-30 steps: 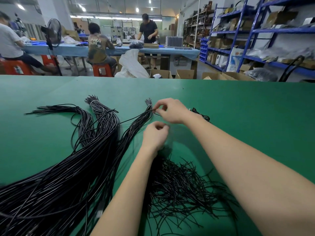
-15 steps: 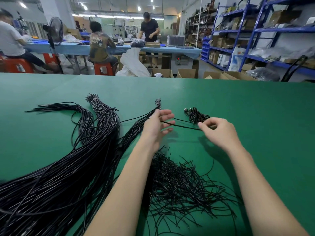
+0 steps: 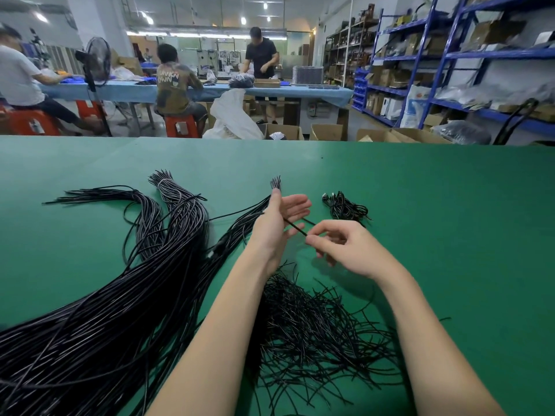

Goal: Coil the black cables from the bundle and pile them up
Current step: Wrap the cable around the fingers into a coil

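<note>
- right hand [image 3: 348,249] was out by the small pile of coiled black cables [image 3: 345,207] half a sec ago, now it's pulled back in close to the flat-fingered left hand [image 3: 277,223]
- thin black cable [image 3: 295,228] between them spans way less

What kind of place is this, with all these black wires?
Probably a small factory or workshop. Black cables lie in big bundles on a green table, other workers sit at a long blue table, and blue shelves hold boxes.
</note>
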